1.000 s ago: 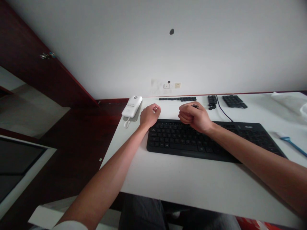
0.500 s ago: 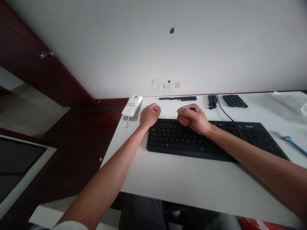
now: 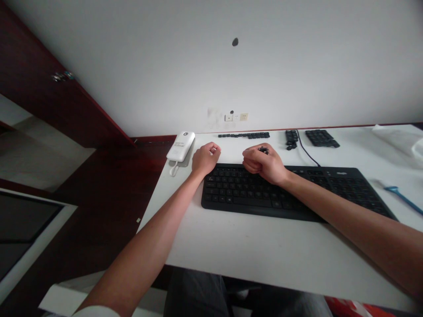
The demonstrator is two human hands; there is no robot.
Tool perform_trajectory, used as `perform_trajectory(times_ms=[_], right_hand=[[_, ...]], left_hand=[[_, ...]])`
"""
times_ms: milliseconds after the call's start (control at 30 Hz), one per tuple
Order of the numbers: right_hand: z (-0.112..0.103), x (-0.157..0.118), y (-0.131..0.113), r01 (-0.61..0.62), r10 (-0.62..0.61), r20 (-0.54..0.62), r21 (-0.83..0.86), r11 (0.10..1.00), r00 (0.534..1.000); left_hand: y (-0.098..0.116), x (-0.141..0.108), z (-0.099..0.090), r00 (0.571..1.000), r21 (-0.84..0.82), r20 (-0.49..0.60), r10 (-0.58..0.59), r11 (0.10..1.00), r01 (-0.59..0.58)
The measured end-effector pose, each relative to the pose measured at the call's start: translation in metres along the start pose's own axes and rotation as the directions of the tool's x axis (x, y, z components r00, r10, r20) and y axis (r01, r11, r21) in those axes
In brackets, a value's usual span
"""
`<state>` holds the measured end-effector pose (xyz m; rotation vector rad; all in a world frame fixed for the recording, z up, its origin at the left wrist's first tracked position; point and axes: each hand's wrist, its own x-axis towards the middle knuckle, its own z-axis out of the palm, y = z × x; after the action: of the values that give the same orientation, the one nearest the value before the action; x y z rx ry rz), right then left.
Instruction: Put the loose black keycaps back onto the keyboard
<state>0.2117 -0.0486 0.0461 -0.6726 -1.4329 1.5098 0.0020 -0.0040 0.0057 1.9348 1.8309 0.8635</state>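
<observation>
A black keyboard lies on the white table in front of me. My right hand is closed in a fist above its upper middle, with small black keycaps showing at the top of the curled fingers. At the keyboard's upper left corner rests my left hand, its fingers curled in and pinched; whatever they may hold is hidden. Beyond the hands, a row of loose keycaps lies along the table's back edge. More keycaps sit in a small group and a larger block farther right.
A white power bank with a short strap lies left of my left hand, near the table's left edge. The keyboard cable runs to the back. On the right are a blue-handled tool and a crumpled white plastic bag.
The view has shifted very slightly. Both hands keep almost the same pose and place, and the black keycaps still show in my right fist.
</observation>
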Motion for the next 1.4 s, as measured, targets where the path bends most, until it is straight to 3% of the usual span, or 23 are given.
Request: perform_trajectory(times_ms=[1400], right_hand=[[0.0045, -0.0015, 0.0011, 0.033, -0.031, -0.052, 0.026, 0.999, 0.998]], left_hand=[[0.0012, 0.0003, -0.0006, 1.0, -0.007, -0.006, 0.009, 1.0, -0.009]])
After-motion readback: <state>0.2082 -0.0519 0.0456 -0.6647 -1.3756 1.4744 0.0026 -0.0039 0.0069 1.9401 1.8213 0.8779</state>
